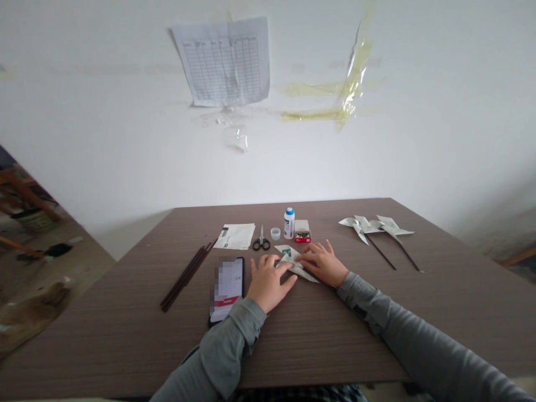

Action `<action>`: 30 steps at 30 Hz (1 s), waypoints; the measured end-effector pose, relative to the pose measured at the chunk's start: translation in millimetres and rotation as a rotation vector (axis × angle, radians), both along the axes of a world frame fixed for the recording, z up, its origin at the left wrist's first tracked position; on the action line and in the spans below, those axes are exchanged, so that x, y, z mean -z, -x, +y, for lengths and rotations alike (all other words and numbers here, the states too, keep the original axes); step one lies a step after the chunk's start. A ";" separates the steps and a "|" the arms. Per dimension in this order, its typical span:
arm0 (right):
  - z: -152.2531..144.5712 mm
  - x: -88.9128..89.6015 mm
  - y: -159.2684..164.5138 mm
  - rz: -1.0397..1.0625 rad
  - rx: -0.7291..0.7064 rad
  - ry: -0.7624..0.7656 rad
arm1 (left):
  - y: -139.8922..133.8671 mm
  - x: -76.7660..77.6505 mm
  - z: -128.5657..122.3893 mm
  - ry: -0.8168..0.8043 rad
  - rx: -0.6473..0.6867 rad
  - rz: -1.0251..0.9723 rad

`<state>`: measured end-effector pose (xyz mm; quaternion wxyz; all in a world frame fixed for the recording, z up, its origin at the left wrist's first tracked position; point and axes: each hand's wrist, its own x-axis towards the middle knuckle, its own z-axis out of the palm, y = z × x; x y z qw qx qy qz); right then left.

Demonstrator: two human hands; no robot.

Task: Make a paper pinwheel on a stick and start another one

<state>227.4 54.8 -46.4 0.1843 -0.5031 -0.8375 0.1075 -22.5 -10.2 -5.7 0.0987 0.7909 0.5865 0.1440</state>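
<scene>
Head view: folded paper (290, 255) lies on the tabletop (318, 335) under the left hand (270, 283), fingers apart, and the right hand (324, 265), whose grip I can't tell from here; seemingly mid-fold, it next calls for steady pressing

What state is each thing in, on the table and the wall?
Paper piece: folded, touched by left hand and right hand
Phone: screen lit
Scissors: look closed
Bottle: upright, capped
Red box: open, small things inside
Tub: appears open
Sticks: lying together
Paper sheets: stacked flat
Pinwheels: lying, on sticks
Wall sheet: taped up, wrinkled
</scene>
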 end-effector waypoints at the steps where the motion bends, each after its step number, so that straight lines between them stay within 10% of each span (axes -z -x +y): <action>1: 1.3 0.4 -0.8 0.003 -0.001 0.000 | 0.5 0.5 0.5 -0.004 -0.001 -0.005; 20: 3.6 -1.8 -5.0 0.054 -0.066 0.038 | 15.6 12.6 10.2 -0.064 -0.054 0.009; 30: 36.7 1.8 -25.7 0.182 0.098 -0.176 | 14.6 7.7 6.4 -0.023 -0.050 0.026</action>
